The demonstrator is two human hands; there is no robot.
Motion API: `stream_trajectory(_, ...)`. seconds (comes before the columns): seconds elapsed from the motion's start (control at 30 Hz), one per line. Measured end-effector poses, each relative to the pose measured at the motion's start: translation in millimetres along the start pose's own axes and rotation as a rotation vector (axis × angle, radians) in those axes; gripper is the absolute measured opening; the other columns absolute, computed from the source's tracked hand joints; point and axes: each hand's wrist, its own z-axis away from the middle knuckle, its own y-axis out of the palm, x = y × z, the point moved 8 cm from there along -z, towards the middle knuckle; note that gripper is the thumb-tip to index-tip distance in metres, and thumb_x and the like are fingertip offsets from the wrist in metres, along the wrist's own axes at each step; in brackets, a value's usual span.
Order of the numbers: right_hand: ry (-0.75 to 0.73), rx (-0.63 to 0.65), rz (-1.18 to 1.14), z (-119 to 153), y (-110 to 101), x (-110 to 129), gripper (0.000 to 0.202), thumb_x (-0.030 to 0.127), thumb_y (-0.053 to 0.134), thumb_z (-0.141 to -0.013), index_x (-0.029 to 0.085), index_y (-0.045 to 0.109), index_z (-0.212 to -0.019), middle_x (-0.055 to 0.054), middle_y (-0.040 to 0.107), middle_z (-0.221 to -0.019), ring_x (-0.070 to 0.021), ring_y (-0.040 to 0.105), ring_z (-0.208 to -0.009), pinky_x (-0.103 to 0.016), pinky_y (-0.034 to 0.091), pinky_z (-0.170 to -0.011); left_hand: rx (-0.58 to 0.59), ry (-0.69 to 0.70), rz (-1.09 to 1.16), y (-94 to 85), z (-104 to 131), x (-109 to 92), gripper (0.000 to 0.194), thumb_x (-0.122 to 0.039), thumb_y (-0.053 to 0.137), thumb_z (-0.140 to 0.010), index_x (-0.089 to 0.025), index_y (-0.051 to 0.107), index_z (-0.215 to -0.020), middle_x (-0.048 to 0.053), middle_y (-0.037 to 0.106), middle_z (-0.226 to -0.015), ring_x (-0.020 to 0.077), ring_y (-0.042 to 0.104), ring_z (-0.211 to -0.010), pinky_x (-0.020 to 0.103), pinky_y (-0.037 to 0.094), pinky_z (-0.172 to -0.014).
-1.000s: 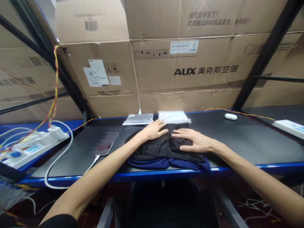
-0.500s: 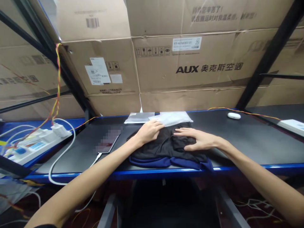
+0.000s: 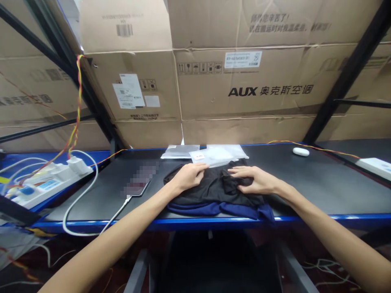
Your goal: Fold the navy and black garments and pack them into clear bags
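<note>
A black cloth garment [image 3: 210, 185] with a dark blue edge [image 3: 195, 209] lies bunched at the front of the dark tabletop. My left hand [image 3: 190, 177] rests over its left part, fingers closed at the near edge of a white plastic bag [image 3: 218, 157] that bears a small label. The fingertips' grip on the bag is partly hidden. On the right side of the garment, my right hand [image 3: 259, 180] has its thumb and fingers closed round a gathered fold of black cloth.
Another flat plastic bag [image 3: 180, 151] lies behind. A phone [image 3: 140, 183] on a white cable is at left, beyond it a loaded power strip [image 3: 45, 181]. A white earphone case [image 3: 301, 151] sits back right. Cardboard [image 3: 244, 106] and dark posts [image 3: 345, 73] stand behind.
My left hand has drawn a white bag slightly nearer and left, baring its label. My right hand's fingers have closed from a looser spread onto the black cloth.
</note>
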Motion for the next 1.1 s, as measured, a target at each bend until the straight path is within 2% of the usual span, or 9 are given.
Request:
stream_trajectory(0.13, 0.015, -0.022, -0.040, 0, -2, -2, 0.039, 0.031, 0.065, -0.078, 0.029, 0.073, -0.116, -0.002, 0.063, -0.134, -0.0307, 0.052, -0.131, -0.049, 0.042, -0.111, -0.041, -0.106, 0.046, -7.4, -1, 2, 0.026, -0.026, 0.053, -0.092, -0.023, 0.075, -0.104, 0.003, 0.075, -0.107, 0.0206, 0.069, -0.101, 0.029, 0.050, -0.094)
stream_trajectory(0.3, 0.066, -0.103, -0.139, 1, -8, -6, 0.039, 0.033, 0.062, -0.081, 0.024, 0.073, -0.118, -0.003, 0.070, -0.123, -0.0297, 0.064, -0.116, -0.044, 0.048, -0.104, -0.038, -0.308, -0.020, -11.5, 0, 15, 0.026, -0.033, 0.055, -0.092, -0.021, 0.077, -0.084, 0.005, 0.076, -0.088, 0.0206, 0.069, -0.086, 0.028, 0.049, -0.081)
stream_trajectory(0.43, 0.156, -0.176, -0.136, 1, -12, -12, 0.035, 0.034, 0.059, -0.083, 0.019, 0.075, -0.110, -0.002, 0.077, -0.094, -0.0267, 0.071, -0.086, -0.036, 0.056, -0.079, -0.111, -0.306, -0.073, -15.5, -1, 18, 0.027, -0.032, 0.057, -0.090, -0.020, 0.074, -0.072, 0.004, 0.073, -0.080, 0.0176, 0.066, -0.077, 0.026, 0.045, -0.073)
stream_trajectory(0.57, 0.143, -0.276, -0.063, 1, -18, -10, 0.029, 0.034, 0.057, -0.082, 0.016, 0.076, -0.095, 0.001, 0.069, -0.071, -0.0193, 0.065, -0.065, -0.029, 0.052, -0.062, -0.137, -0.316, -0.125, -13.8, -1, 21, 0.027, -0.031, 0.060, -0.089, -0.019, 0.072, -0.068, 0.003, 0.072, -0.081, 0.0169, 0.065, -0.076, 0.025, 0.045, -0.070)
stream_trajectory(0.67, 0.122, -0.339, -0.030, 1, -21, -6, 0.026, 0.032, 0.056, -0.082, 0.016, 0.075, -0.092, 0.001, 0.066, -0.067, -0.0152, 0.059, -0.058, -0.025, 0.048, -0.056, -0.135, -0.267, -0.129, -9.6, -1, 20, 0.016, -0.027, 0.064, -0.087, -0.019, 0.075, -0.078, 0.004, 0.073, -0.093, 0.0184, 0.068, -0.084, 0.025, 0.048, -0.075)
stream_trajectory(0.8, 0.066, -0.433, 0.013, 3, -28, 8, 0.024, 0.031, 0.056, -0.084, 0.016, 0.074, -0.092, 0.000, 0.069, -0.070, -0.0148, 0.062, -0.059, -0.024, 0.050, -0.058, -0.151, -0.193, -0.118, -5.9, -1, 17, 0.017, -0.023, 0.068, -0.085, -0.017, 0.074, -0.100, 0.006, 0.071, -0.109, 0.0206, 0.068, -0.090, 0.028, 0.052, -0.081)
stream_trajectory(0.93, -0.068, -0.495, 0.088, -2, -24, 31, 0.028, 0.028, 0.058, -0.086, 0.019, 0.072, -0.108, -0.005, 0.077, -0.097, -0.0205, 0.072, -0.082, -0.030, 0.057, -0.078, -0.151, -0.139, -0.088, -2.9, -3, 14, 0.025, -0.022, 0.070, -0.083, -0.018, 0.071, -0.108, 0.007, 0.067, -0.115, 0.0179, 0.068, -0.082, 0.029, 0.054, -0.079)
stream_trajectory(1.03, -0.219, -0.444, 0.131, -16, -8, 43, 0.031, 0.023, 0.056, -0.086, 0.021, 0.071, -0.114, -0.007, 0.075, -0.113, -0.0227, 0.071, -0.101, -0.035, 0.056, -0.091, -0.151, -0.076, -0.028, -1.9, -4, 10, 0.030, -0.017, 0.067, -0.082, -0.020, 0.069, -0.113, 0.007, 0.066, -0.116, 0.0187, 0.068, -0.087, 0.029, 0.055, -0.082)
stream_trajectory(1.1, -0.279, -0.338, 0.138, -27, 5, 45, 0.033, 0.022, 0.056, -0.086, 0.020, 0.070, -0.116, -0.009, 0.073, -0.117, -0.0231, 0.070, -0.105, -0.037, 0.055, -0.095, -0.155, -0.029, 0.029, -1.8, -4, 8, 0.037, -0.012, 0.064, -0.081, -0.021, 0.068, -0.117, 0.006, 0.066, -0.116, 0.0207, 0.067, -0.098, 0.030, 0.054, -0.087)
